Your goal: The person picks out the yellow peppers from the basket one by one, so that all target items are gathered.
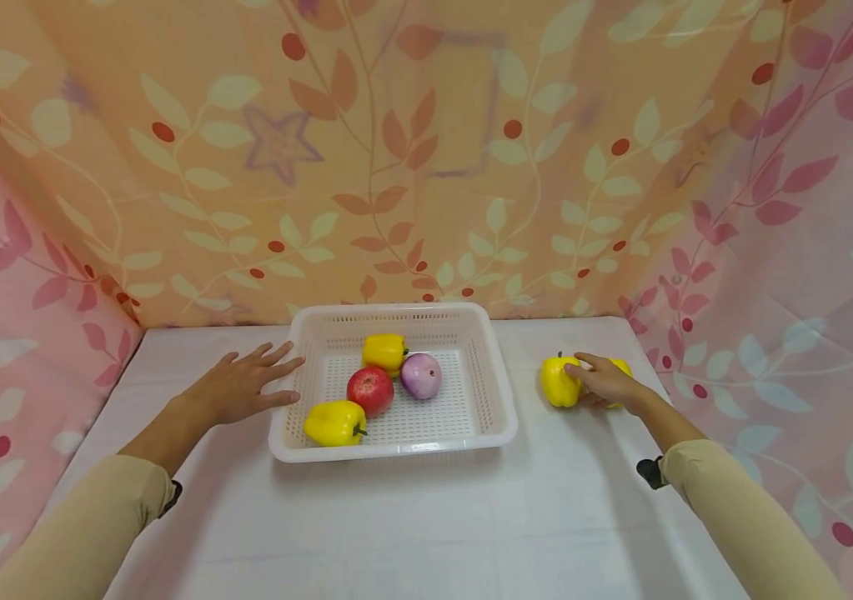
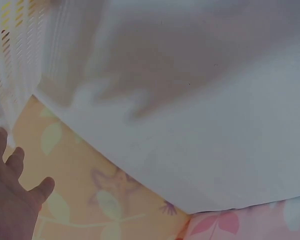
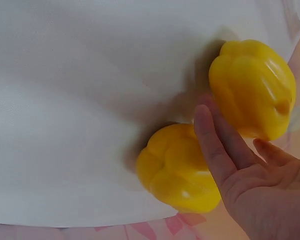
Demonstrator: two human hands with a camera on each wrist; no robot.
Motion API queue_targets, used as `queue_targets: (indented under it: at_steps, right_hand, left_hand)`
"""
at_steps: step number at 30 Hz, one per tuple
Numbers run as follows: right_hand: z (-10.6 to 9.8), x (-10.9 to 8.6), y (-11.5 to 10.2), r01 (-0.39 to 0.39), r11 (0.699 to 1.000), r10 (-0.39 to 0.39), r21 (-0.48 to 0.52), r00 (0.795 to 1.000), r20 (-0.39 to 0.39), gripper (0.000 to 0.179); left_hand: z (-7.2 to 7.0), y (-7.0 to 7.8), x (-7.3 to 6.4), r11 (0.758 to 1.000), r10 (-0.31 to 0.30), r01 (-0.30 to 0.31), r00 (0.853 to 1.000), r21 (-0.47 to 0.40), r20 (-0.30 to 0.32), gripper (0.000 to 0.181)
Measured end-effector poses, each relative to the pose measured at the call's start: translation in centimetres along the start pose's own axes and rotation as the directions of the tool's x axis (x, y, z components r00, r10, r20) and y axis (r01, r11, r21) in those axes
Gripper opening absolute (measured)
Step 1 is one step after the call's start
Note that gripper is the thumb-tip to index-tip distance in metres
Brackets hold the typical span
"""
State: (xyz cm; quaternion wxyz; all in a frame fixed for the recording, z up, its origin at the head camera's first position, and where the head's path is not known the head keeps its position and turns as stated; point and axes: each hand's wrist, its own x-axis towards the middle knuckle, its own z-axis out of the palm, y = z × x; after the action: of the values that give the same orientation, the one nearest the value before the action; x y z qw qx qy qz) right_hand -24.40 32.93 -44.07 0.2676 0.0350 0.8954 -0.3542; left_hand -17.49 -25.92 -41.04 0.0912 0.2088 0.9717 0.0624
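Observation:
My left hand (image 1: 249, 385) hovers with spread fingers at the left rim of a white plastic basket (image 1: 396, 450), holding nothing. The left wrist view shows that hand (image 2: 12, 185) beside the basket's slotted wall (image 2: 20, 55). On the right, my right hand (image 1: 604, 383) reaches between two yellow bell peppers on the table. One bell pepper (image 1: 557, 383) lies left of the fingers; the other bell pepper (image 1: 621, 365) is partly hidden behind the hand. In the right wrist view, fairly straight fingers (image 3: 217, 150) lie between the upper pepper (image 3: 252, 90) and the lower pepper (image 3: 175, 167).
Inside the basket lie a yellow bell pepper (image 1: 384, 352), a red pomegranate-like fruit (image 1: 370, 392), a purple onion (image 1: 421, 376) and another yellow bell pepper (image 1: 334, 423). A white cloth covers the table (image 1: 426, 525). Floral curtains (image 1: 411, 167) enclose the back and sides.

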Motion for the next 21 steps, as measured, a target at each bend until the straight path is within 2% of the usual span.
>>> queue_targets:
  at_steps: [11,21]
  right_hand:
    - [-1.1,-0.5,-0.9,0.027,0.998,-0.025,-0.049,0.998,0.051,0.078]
    - [-3.0,-0.8,-3.7,0.033,0.992,-0.023,-0.125,0.997,0.08,0.082]
  left_hand:
    - [0.1,-0.2,-0.1,1.0,-0.012,0.012,1.0,-0.011,-0.002,0.072]
    - [0.2,-0.1,0.0,1.0,-0.009,0.009,1.0,-0.005,0.005,0.075]
